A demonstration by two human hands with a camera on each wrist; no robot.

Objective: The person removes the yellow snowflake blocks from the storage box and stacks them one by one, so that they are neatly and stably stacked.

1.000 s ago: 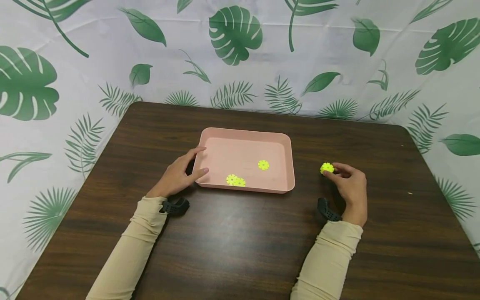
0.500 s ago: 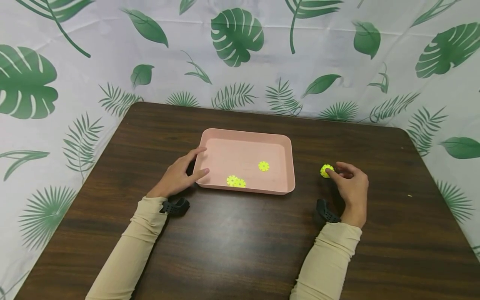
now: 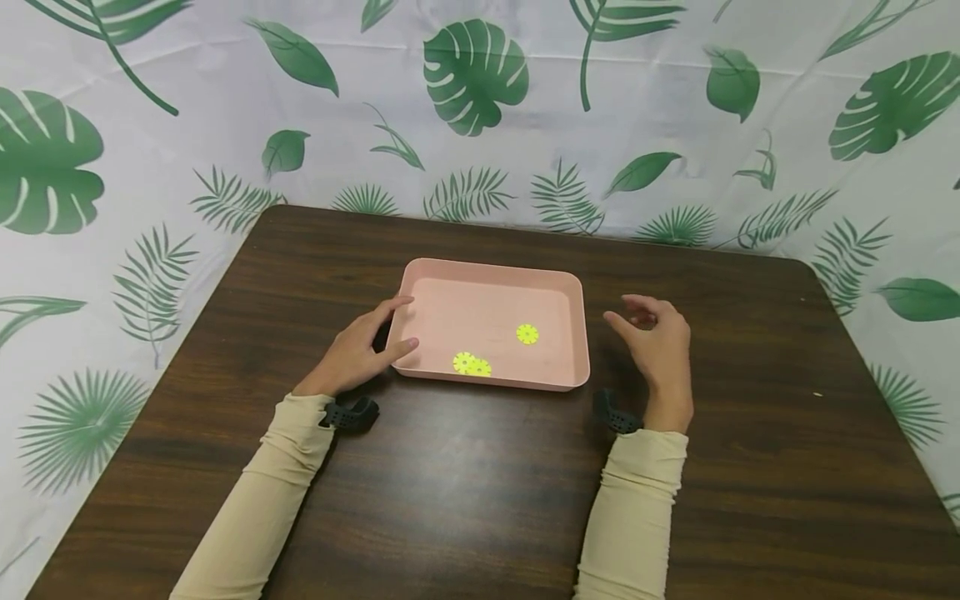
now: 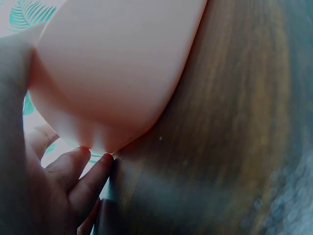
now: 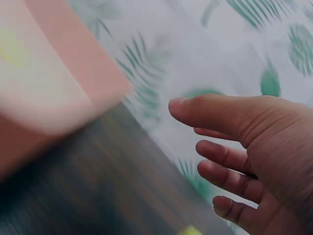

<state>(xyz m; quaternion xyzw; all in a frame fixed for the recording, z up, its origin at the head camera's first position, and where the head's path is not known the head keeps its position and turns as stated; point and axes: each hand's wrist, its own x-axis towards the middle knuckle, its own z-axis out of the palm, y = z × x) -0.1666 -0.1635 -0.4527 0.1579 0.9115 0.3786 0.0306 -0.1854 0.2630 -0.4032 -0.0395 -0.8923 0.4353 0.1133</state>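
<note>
Leaving the yellow disc that sat at its fingertips half a second ago, the right hand has shifted left over the table and now hangs near the right end of the pink tray, apart from it. Its thumb and fingers are released: the right wrist view shows them loosely bent and well spread, with nothing between them. A yellow piece shows at that view's bottom edge, cut off; it is probably the same disc, lying on the table where the hand hides it from the head camera. If so, that disc is outside the tray, and the right hand is free again.

The left hand has kept its place, holding the tray by its left end, thumb and one fingertip over the rim, other fingertips against the outer wall. Inside, three discs lie as they did: a single disc toward the right, and an overlapping pair by the near wall. The tray seems steadied, its contents unaffected.
</note>
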